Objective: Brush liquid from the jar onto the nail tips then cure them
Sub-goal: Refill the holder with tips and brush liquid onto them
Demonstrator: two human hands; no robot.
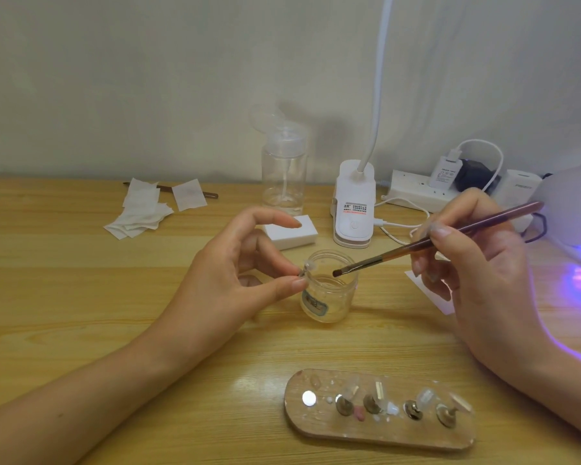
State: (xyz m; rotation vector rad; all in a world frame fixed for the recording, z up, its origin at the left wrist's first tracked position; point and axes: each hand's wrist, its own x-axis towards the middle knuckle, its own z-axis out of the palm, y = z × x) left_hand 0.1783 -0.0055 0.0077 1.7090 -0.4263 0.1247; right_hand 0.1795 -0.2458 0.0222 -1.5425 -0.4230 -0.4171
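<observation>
My left hand (242, 263) pinches a small clear nail tip on its stand (306, 268) between thumb and a finger, just left of the open clear jar (329, 290) with pale liquid in it. My right hand (477, 260) grips a brown brush (433, 239); its dark bristle end hovers over the jar's mouth, pointing at the nail tip. A wooden holder board (379, 431) lies near the front edge with several clear nail tips on metal stands. The curing lamp (574, 213) glows violet at the far right.
A clear pump bottle (284, 172), a white block (291, 231) and a clip lamp's white base (353, 206) stand behind the jar. White wipes (141, 209) and a thin stick lie at back left. A power strip (420, 189) with cables sits at back right.
</observation>
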